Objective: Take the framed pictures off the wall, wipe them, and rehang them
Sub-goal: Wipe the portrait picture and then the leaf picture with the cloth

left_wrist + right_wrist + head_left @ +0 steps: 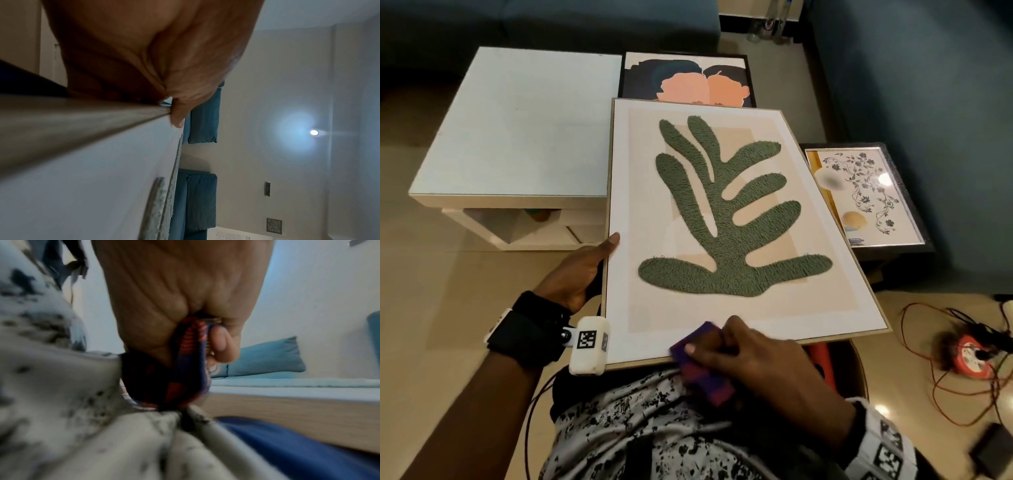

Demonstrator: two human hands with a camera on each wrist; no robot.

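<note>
A large framed picture (722, 212) with a green tufted leaf shape lies face up across my lap. My left hand (582, 270) grips its left edge, thumb on the white mat; in the left wrist view the thumb (179, 120) hooks over the wooden frame edge (82, 116). My right hand (743, 356) holds a bunched purple and red cloth (702, 366) at the frame's near edge. In the right wrist view the cloth (174, 369) sits squeezed between palm and fingers, beside the frame's wooden side (287, 415).
A second framed picture (688, 80) with peach shapes lies beyond the leaf picture. A third, floral one (866, 195) rests on a dark stand to the right. A white low table (517, 130) stands left. Orange cables and a red reel (972, 356) lie on the floor right.
</note>
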